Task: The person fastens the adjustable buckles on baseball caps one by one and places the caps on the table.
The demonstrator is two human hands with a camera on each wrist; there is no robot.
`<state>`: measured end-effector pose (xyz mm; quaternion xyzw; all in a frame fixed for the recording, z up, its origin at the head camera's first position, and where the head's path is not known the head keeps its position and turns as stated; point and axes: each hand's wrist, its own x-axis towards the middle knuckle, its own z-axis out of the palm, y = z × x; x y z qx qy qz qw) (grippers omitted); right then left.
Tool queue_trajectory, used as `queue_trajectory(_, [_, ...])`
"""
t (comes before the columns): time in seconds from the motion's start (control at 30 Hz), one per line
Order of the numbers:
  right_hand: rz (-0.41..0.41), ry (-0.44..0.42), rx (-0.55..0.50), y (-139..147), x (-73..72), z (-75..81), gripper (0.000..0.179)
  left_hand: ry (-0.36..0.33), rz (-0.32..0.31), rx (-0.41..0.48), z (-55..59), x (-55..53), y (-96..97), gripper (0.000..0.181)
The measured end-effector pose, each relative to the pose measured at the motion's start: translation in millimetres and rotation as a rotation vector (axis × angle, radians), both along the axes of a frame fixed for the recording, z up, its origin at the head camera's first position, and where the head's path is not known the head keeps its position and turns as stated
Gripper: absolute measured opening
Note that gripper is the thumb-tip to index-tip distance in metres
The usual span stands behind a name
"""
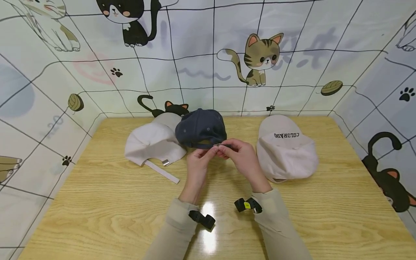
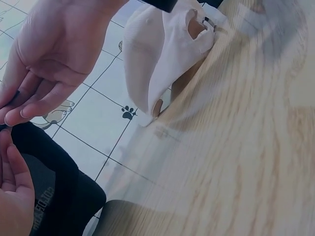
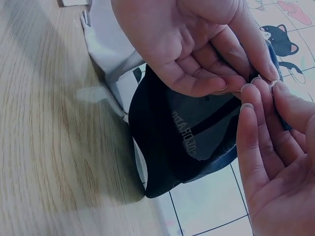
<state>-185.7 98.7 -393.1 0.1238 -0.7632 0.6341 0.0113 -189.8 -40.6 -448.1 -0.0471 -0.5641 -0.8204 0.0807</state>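
Both hands meet at the back of a navy blue baseball cap (image 1: 200,126), which stands near the middle of the table in the head view. My left hand (image 1: 197,164) pinches the cap's back strap (image 1: 200,146) by a small metal buckle (image 1: 217,144). On the other side of the buckle, my right hand (image 1: 246,160) pinches the dark strap end between thumb and fingers. Faint lettering shows through inside the navy cap (image 3: 197,132) in the right wrist view. The fingertips cover much of the buckle.
Left of the navy cap lies a white cap (image 1: 151,141), its strap (image 1: 162,171) loose across the table (image 1: 130,216). To the right sits another pale cap (image 1: 287,151) marked COLORADO. A cat-print cloth (image 1: 195,72) hangs behind and at both sides.
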Motion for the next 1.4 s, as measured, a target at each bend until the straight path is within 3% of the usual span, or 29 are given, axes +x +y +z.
queue_trajectory(0.33, [0.002,-0.038,0.018,3.2,2.1,5.2,0.016,0.012,0.007,-0.089,7.5,3.7,-1.4,0.023])
queue_trajectory(0.5, [0.007,-0.063,0.096,3.5,0.6,8.6,0.018,0.029,0.004,-0.245,20.9,7.9,-10.5,0.021])
queue_trajectory(0.6, [0.013,-0.084,0.136,3.1,1.2,10.1,0.02,0.034,0.0,-0.308,23.1,9.3,-15.1,0.021])
queue_trajectory(0.8, [0.013,-0.124,0.128,5.7,0.9,9.1,0.02,0.038,-0.02,-0.327,21.4,9.5,-15.7,0.022])
queue_trajectory(1.07, [0.001,-0.132,0.126,12.0,-12.0,-16.9,0.027,0.044,-0.006,-0.344,17.4,9.5,-11.0,0.021])
queue_trajectory(1.23, [-0.032,-0.109,0.143,12.0,-14.9,-21.3,0.028,0.049,-0.012,-0.32,13.3,7.2,-10.9,0.022])
queue_trajectory(1.4, [-0.056,-0.102,0.154,11.7,-14.0,-20.0,0.031,0.027,-0.025,-0.266,1.0,-0.1,-12.4,0.022])
